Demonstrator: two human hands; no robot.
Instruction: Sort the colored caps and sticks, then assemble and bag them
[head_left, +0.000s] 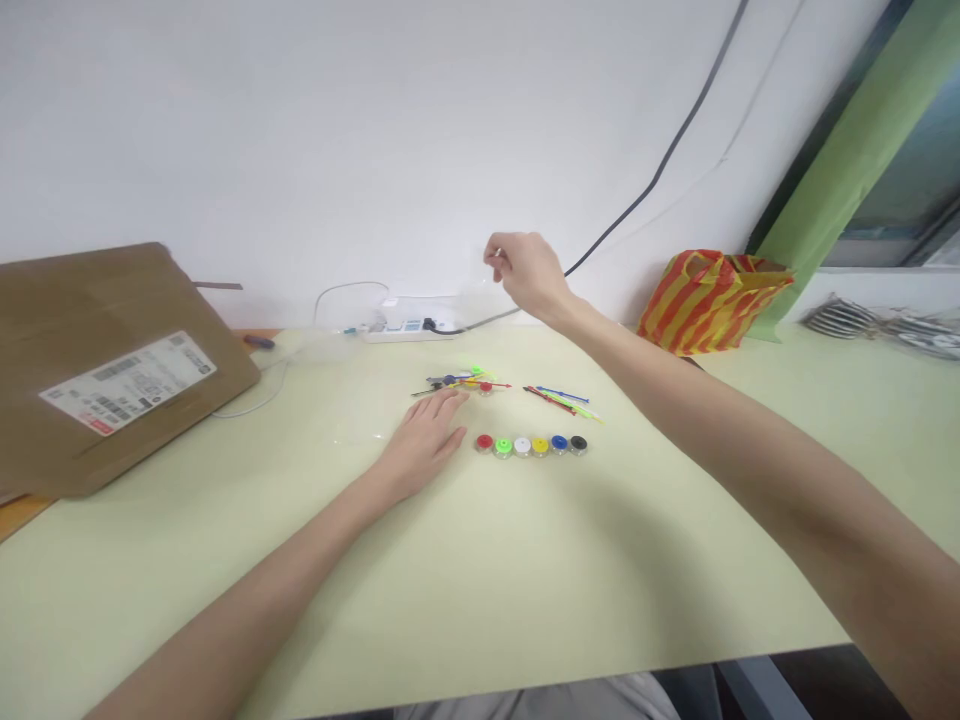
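Item, loose pile of coloured sticks and caps (469, 379): on the tabletop (480, 590), at the fingertips of the left hand (424, 440). I see those fingers stretched out and relaxed, grasping nothing I can make out; whether they touch the pile I cannot tell. Risk, in my judgement: a sideways brush of that hand would scatter the sticks or set a round cap rolling.

Item, row of six caps (523, 446): red, green, white, yellow, blue, black; just beside the left thumb. Risk: a dragged wrist could break the line. Round, glossy tops over clear, plastic-looking lower parts.

Item, bundle of thin sticks (559, 402): right of the pile, slim and straight, crossing in a narrow fan. Risk: light enough, I judge, to slide at a nudge.

Item, right hand (529, 270): raised before the wall, fingers curled inward. A faint clear patch shows below them; whether they grip it, I cannot tell. Risk: the forearm could catch the black cable (655, 182), smooth and rubbery.

Outward: power strip (405, 331), white, oblong; cardboard box (112, 300), brown, flat-faced, paper label (127, 383); striped bag (705, 305), red and yellow, crinkled.
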